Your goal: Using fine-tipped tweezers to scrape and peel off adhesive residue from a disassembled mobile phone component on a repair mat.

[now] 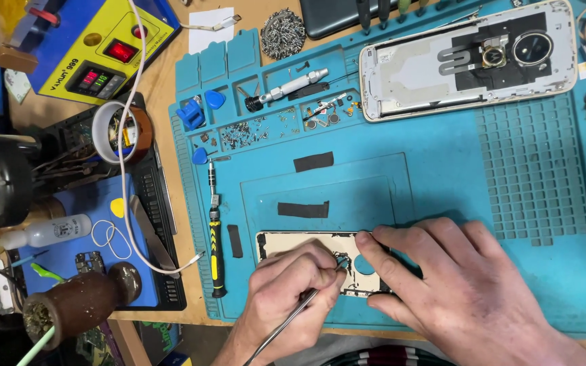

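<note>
Phone frame: a flat, pale part (306,245) lies on the blue work mat (442,169), near its front edge; its long axis runs left to right, and its right end is hidden under the right hand.
Camera opening: a round hole (364,264) near the middle of the part, between the two hands.
Tweezers: a thin metal tool (293,318); the tips (340,261) touch the part just left of the hole, and the shaft slants down and to the left.
Left hand: the left hand (293,281) has its fingers pressed together, pinching the tweezers; it is the nearer one to the working spot.
Right hand: the right hand (456,285) is spread flat, with fingertips (367,242) pressing the part from the right.
Screwdriver: a yellow and black screwdriver (215,244) lies upright on the mat, well left of the part.
Second phone: an open phone body (469,61) lies far back, apart from both hands.
</note>
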